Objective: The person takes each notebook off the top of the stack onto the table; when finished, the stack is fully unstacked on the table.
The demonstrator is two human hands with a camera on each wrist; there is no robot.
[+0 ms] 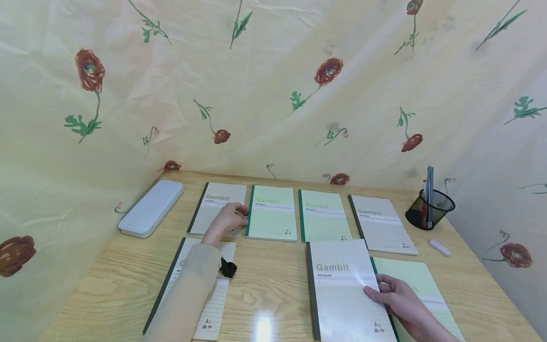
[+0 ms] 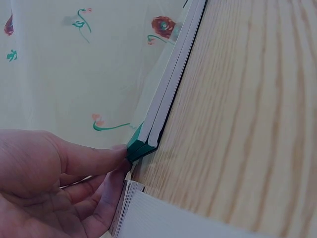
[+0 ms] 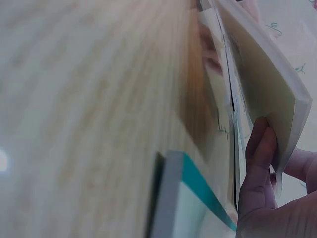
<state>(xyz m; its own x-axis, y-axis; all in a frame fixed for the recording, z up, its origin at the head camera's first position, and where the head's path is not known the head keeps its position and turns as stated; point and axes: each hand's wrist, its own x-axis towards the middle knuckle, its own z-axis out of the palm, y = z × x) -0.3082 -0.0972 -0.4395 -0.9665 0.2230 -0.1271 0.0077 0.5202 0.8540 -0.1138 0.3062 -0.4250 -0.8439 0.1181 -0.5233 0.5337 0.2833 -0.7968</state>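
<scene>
My right hand point(image 1: 399, 299) grips a white Gambit notebook point(image 1: 342, 285) with a dark spine by its right edge, thumb on the cover and fingers beneath. In the right wrist view this notebook point(image 3: 267, 79) is raised and tilted. Partly under it lies a green notebook point(image 1: 431, 294). My left hand point(image 1: 228, 219) pinches the green spine of a pale green notebook point(image 1: 273, 216) in the back row; the left wrist view shows two stacked layers point(image 2: 161, 109) there. The left hand partly covers a white notebook point(image 1: 218, 192), and the forearm crosses another white notebook point(image 1: 213, 304).
Farther right in the back row lie another green notebook point(image 1: 325, 218) and a white notebook point(image 1: 380, 225). A black mesh pen cup point(image 1: 442, 204) and a white eraser point(image 1: 440, 247) are at the right. A white case point(image 1: 151, 209) lies back left, before a flowered curtain point(image 1: 265, 95).
</scene>
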